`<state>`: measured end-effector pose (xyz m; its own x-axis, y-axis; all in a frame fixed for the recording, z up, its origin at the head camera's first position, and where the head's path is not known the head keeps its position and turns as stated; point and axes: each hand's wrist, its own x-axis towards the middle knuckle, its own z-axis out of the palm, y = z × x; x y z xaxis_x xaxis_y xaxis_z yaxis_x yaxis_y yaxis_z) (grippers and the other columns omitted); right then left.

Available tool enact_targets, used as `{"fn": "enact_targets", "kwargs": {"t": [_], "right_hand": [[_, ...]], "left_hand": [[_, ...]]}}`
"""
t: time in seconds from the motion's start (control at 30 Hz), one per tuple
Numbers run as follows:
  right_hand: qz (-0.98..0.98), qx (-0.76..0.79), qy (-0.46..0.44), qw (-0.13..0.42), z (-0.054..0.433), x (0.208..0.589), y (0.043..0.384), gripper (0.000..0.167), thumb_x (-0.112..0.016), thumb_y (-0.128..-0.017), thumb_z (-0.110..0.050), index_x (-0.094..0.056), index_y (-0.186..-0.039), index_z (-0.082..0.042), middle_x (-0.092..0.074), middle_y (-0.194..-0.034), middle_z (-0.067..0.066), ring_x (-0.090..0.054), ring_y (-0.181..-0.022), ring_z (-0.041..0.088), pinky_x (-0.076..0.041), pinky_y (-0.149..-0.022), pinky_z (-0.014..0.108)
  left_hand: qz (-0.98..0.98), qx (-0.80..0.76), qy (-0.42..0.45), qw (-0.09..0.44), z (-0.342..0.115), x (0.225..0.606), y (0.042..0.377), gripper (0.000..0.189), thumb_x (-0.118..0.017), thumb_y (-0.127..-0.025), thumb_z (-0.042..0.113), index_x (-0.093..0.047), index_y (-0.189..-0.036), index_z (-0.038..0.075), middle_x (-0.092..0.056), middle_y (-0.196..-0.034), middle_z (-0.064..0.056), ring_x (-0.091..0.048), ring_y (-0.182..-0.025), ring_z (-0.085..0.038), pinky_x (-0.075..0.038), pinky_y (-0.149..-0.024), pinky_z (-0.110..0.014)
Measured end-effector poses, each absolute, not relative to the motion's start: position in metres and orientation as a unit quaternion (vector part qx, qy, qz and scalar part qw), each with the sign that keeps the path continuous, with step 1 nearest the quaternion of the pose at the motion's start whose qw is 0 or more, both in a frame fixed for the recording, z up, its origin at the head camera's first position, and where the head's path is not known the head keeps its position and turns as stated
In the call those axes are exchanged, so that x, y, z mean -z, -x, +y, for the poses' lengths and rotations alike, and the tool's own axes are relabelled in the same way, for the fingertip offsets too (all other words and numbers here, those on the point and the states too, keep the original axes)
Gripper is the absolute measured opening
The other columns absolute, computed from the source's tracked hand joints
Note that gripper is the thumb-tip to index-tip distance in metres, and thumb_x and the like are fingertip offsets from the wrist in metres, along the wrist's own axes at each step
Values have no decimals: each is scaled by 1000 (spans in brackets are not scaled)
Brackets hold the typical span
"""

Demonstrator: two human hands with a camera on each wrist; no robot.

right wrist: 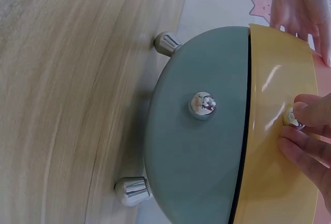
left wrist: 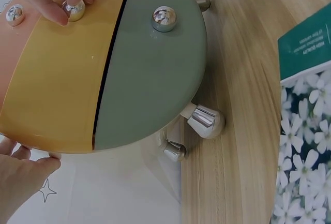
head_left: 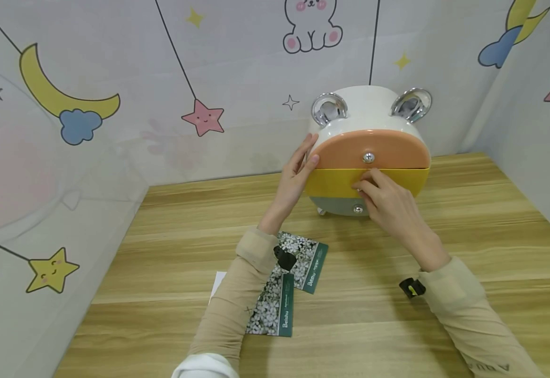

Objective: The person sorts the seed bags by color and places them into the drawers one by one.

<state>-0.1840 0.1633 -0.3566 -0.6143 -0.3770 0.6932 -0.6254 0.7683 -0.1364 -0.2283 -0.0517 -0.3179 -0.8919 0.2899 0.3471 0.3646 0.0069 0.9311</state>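
A small rounded chest of drawers (head_left: pixel 369 107) with a white body and two silver ears stands at the back of the table. Its fronts are an orange drawer (head_left: pixel 341 152), a yellow drawer (head_left: pixel 329 182) and a grey-green drawer (left wrist: pixel 150 74). My right hand (head_left: pixel 393 207) pinches the silver knob (right wrist: pixel 292 119) of the yellow drawer between thumb and fingers. The yellow front stands slightly forward of the green one, with a dark gap (right wrist: pixel 246 125) between them. Against the chest's left side rests my left hand (head_left: pixel 294 178), fingers extended along it and thumb near the front edge.
Two flower-printed cards with green bands, a farther card (head_left: pixel 316 268) and a nearer card (head_left: pixel 286 310), lie by my left forearm, which partly covers them. A white paper corner (head_left: pixel 217 282) shows beside that sleeve. Behind the chest stands a printed backdrop (head_left: pixel 251 79).
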Motion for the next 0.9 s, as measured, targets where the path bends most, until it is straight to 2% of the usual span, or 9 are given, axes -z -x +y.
{"fn": "enact_targets", "kwargs": {"t": [0.17, 0.4, 0.9], "right_hand": [[-878, -185, -286, 336, 164, 357, 184, 14, -70, -84, 0, -70, -97, -4, -59, -99, 7, -54, -75, 20, -46, -54, 29], [-877, -189, -286, 336, 165, 358, 185, 15, -70, -84, 1, -71, -97, -4, -60, -99, 7, -56, -75, 20, -46, -53, 29], [-876, -190, -288, 337, 166, 358, 187, 14, -70, -83, 0, -71, -96, -4, -59, -98, 7, -57, -76, 20, -48, -55, 30]], "left_hand": [[-711, 664, 230, 27, -51, 316, 227, 48, -48, -101, 16, -39, -148, 14, -24, -161, 1, -19, -149, -10, -20, -123, -36], [-714, 659, 236, 25, -52, 315, 227, 48, -47, -101, 16, -37, -148, 12, -20, -161, -6, -17, -150, -14, -19, -123, -38], [-713, 659, 237, 24, -52, 317, 227, 48, -46, -102, 17, -36, -149, 13, -21, -161, -6, -17, -150, -14, -18, -123, -38]]}}
